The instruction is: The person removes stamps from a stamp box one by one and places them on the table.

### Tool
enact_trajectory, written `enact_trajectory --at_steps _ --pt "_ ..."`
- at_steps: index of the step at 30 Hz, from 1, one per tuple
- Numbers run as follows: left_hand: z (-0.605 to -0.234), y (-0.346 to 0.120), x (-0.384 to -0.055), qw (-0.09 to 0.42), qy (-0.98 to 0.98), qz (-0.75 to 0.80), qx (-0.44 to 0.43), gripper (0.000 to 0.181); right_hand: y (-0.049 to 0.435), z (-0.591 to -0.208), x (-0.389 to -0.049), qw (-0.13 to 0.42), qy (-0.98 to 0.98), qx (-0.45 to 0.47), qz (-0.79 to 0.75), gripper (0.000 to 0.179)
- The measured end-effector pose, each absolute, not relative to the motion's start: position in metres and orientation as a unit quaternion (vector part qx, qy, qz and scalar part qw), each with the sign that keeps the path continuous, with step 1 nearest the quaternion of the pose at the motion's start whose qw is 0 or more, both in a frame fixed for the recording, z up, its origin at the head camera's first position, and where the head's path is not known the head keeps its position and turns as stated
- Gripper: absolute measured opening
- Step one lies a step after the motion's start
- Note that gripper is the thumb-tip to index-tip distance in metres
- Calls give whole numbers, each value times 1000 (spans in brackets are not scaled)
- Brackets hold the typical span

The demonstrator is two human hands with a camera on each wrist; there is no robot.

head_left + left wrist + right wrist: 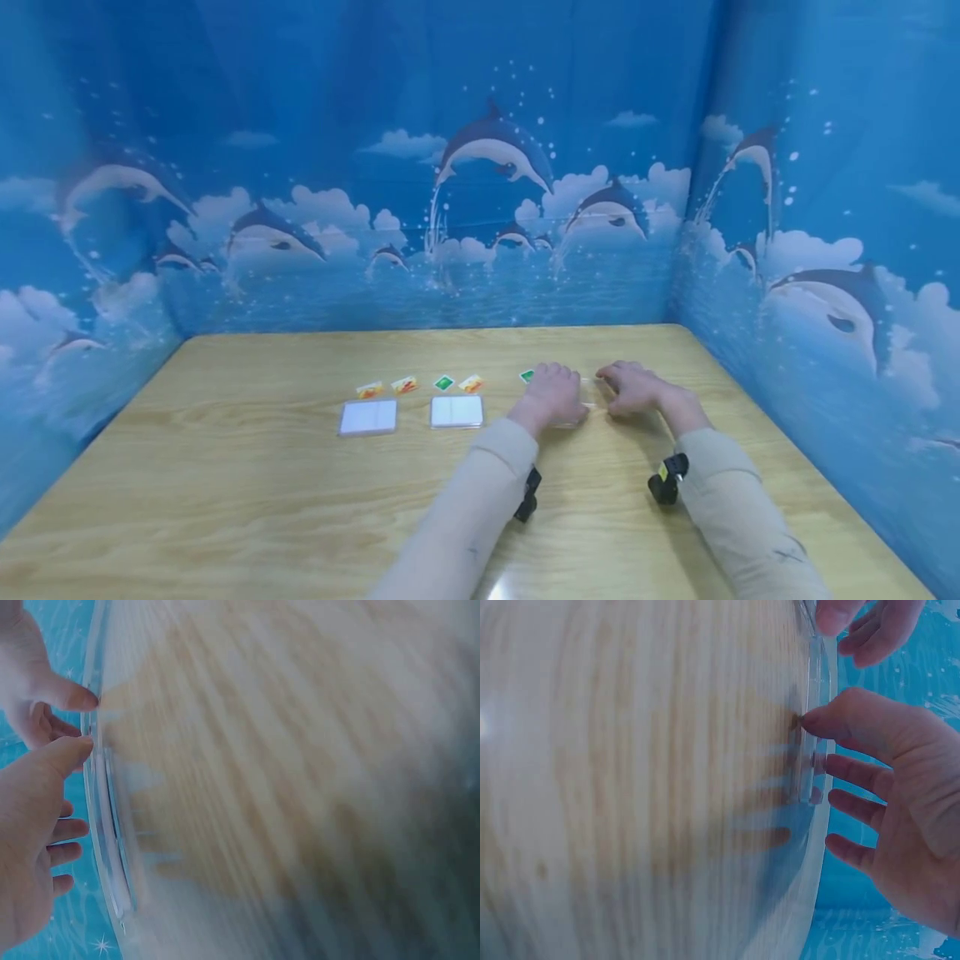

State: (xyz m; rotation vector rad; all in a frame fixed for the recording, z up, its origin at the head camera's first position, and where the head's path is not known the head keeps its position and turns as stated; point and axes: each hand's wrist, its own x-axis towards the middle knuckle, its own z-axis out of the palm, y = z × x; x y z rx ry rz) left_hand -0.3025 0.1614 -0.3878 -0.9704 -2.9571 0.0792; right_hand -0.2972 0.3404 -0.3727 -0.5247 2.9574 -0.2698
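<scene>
A clear plastic case point(588, 393) lies on the table between my two hands, partly hidden. My left hand point(553, 396) covers its left part, thumb toward me and fingers toward the far side, gripping it. My right hand point(636, 390) is at the right end, with thumb and index finger spread in a C shape. In the right wrist view the thumb tip is right at the clear case point(807, 776), and the other fingers are loosely bent behind it. A green card point(527, 377) lies just beyond my left hand.
Two clear cases with white contents, a middle one point(457, 412) and a left one point(368, 417), lie to the left. Behind them are small orange-yellow cards point(405, 385) and another green card point(444, 382). A dolphin-print curtain point(337, 167) hangs beyond the wooden table point(225, 483).
</scene>
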Motion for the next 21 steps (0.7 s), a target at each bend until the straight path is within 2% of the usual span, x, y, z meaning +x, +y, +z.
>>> enact_trajectory --at_steps 13,21 --pt "-384 169 -296 -29 -949 10 -313 54 335 -368 -301 100 976 -177 -82 68" --pt "-379 168 -295 -35 -947 12 -318 54 335 -369 -300 88 971 -207 -84 66"
